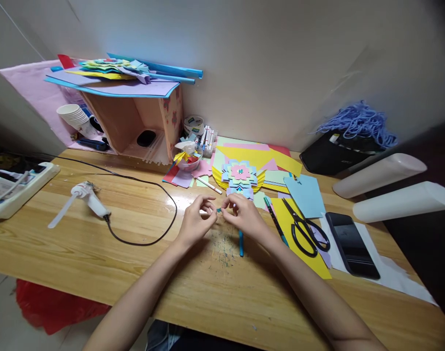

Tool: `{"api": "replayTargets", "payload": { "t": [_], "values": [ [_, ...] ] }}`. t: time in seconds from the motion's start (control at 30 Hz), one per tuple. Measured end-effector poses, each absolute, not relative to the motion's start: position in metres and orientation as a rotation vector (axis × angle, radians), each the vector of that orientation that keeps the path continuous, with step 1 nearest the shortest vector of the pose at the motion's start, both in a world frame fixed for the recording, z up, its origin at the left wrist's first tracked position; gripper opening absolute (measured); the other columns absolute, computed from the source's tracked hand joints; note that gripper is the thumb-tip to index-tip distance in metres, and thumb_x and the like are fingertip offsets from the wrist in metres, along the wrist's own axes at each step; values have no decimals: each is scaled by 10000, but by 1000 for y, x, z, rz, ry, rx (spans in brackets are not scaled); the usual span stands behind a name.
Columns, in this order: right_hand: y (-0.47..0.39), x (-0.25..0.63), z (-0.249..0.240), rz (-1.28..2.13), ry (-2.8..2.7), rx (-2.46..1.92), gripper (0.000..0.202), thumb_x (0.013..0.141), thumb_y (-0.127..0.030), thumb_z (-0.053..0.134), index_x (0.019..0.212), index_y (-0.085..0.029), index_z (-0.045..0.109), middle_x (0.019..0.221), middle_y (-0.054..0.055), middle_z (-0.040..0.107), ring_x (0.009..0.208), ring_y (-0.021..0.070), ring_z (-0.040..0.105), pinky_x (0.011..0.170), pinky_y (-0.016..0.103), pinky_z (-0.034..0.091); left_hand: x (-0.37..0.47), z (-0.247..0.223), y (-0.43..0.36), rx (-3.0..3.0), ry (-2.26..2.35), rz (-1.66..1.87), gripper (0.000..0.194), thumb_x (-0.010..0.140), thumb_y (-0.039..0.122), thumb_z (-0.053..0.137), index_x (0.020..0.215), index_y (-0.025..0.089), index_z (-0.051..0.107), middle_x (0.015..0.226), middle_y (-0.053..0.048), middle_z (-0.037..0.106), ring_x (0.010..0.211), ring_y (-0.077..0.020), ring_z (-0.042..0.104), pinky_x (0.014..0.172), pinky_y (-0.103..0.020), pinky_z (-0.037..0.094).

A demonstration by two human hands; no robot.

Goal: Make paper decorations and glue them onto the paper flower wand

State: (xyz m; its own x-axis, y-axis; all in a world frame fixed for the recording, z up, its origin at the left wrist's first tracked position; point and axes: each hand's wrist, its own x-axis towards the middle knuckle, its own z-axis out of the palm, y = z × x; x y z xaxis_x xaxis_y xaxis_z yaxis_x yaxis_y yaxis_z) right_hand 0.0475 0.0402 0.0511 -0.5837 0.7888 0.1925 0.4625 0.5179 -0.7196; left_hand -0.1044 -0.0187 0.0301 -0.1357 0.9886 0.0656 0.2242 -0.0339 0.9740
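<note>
Close together over the middle of the wooden table (134, 263), my left hand (198, 219) and my right hand (244, 214) pinch a tiny dark teal scrap (218, 210) between their fingertips. The scrap is too small to tell its kind. Just beyond my fingers lies a layered paper flower (240, 171) in pink, lilac, pale blue and yellow, with small teal bits at its centre. A blue paper stem (241, 243) shows below my right hand, partly hidden by it. Small dark specks (222, 248) are scattered on the wood beneath my hands.
To the right lie black-handled scissors (305, 234), a teal pen (276, 222), yellow paper (317, 265), a pale blue sheet (305, 196) and a phone (352, 243). On the left, a glue gun (94, 200) trails a black cord (149, 243). A cardboard box (174, 117) stands behind.
</note>
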Motion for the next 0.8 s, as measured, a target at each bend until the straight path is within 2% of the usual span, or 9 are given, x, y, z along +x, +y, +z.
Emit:
{"api": "replayTargets", "payload": {
  "t": [0.2, 0.37, 0.57, 0.8],
  "values": [
    [58, 61, 52, 1047, -2055, -1233, 38, 714, -202, 525, 703, -185, 556, 726, 9, 594, 663, 142, 520, 607, 251, 394, -104, 24, -18, 1377, 1496, 1211, 252, 788, 208, 545, 1037, 168, 537, 795, -8, 581, 655, -91, 518, 610, -196, 449],
    [88, 87, 39, 1008, -1791, -1549, 101, 662, -274, 562, 675, -173, 558, 625, -6, 543, 564, 127, 481, 542, 246, 366, -97, 21, -22, 1660, 1430, 1007, 112, 811, 205, 519, 869, 176, 610, 837, -21, 570, 687, -104, 540, 641, -222, 441],
    [98, 91, 20, 1047, -1764, -1586, 97, 639, -275, 554, 639, -178, 547, 561, -18, 529, 521, 123, 486, 513, 239, 363, -81, 18, -33, 1892, 1378, 786, 150, 824, 165, 486, 887, 196, 618, 861, -17, 579, 772, -131, 556, 695, -246, 430],
    [100, 85, 11, 975, -1752, -1629, 109, 636, -280, 540, 652, -176, 568, 571, -16, 525, 506, 120, 482, 486, 231, 346, -78, 18, -34, 1901, 1414, 743, 153, 845, 185, 464, 884, 199, 612, 878, -18, 597, 803, -142, 569, 710, -249, 424]
  ]
}}
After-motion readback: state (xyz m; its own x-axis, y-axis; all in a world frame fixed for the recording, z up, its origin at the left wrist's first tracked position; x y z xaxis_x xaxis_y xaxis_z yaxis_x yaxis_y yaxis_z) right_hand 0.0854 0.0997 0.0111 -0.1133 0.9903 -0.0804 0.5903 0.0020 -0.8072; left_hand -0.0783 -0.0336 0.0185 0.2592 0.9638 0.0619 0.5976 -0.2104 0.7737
